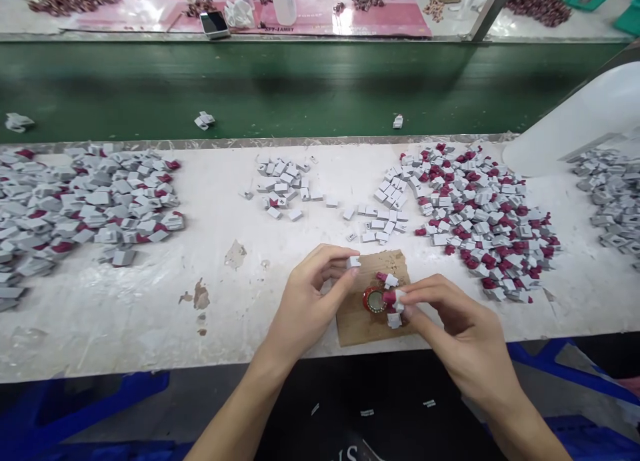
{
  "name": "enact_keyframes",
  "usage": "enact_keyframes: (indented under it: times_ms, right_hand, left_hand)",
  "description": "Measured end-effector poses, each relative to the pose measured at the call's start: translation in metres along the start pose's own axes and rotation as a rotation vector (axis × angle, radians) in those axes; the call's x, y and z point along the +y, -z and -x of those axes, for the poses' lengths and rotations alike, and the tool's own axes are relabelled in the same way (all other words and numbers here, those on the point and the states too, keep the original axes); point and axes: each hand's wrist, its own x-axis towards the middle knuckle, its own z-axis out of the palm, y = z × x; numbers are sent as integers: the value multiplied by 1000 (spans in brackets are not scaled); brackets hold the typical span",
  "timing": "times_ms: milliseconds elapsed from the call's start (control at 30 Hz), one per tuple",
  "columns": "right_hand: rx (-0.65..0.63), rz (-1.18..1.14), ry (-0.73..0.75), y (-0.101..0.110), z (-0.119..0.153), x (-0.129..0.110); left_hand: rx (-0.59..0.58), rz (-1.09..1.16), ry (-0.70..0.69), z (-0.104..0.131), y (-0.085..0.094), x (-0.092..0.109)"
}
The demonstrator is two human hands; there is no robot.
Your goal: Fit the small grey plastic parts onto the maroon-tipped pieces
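Observation:
My left hand (316,294) pinches a small light grey block (353,262) between thumb and fingertips, over the left edge of a brown cardboard piece (357,324). On the cardboard sits a round red-rimmed cap (374,300). Just right of the cap, my right hand (453,321) holds a grey and dark red part (395,299), its red end toward the cap. Another grey and red part (388,280) lies behind it on the cardboard, and a grey piece (394,320) lies in front.
A large pile of grey and red parts (480,214) lies to the right, another pile (100,194) to the left. Small grey blocks (284,179) lie behind my hands. A white container (575,121) stands at the right. Beyond the white table (240,327) runs a green belt (300,87).

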Motion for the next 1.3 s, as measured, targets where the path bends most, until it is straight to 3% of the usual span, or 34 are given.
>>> enact_keyframes:
  times_ms: [200, 400, 800, 1033, 1133, 1200, 1300]
  right_hand:
    - [69, -586, -201, 4, -31, -1]
    - [114, -704, -260, 1, -43, -1]
    - [174, -540, -215, 0, -41, 3]
    - [42, -307, -195, 7, -46, 1]
    - [-35, -255, -204, 7, -70, -6]
    - [-114, -97, -160, 4, -100, -15]
    - [-40, 304, 7, -8, -170, -30]
  left_hand:
    - [-141, 294, 110, -13, -19, 23]
    - [-211, 396, 143, -24, -31, 33]
    - [-214, 340, 117, -24, -33, 25]
    - [-219, 204, 48, -25, -25, 25]
    - [-225, 81, -2, -39, -12, 30]
    - [-196, -100, -69, -57, 0, 36]
    - [5, -404, -197, -100, 21, 41]
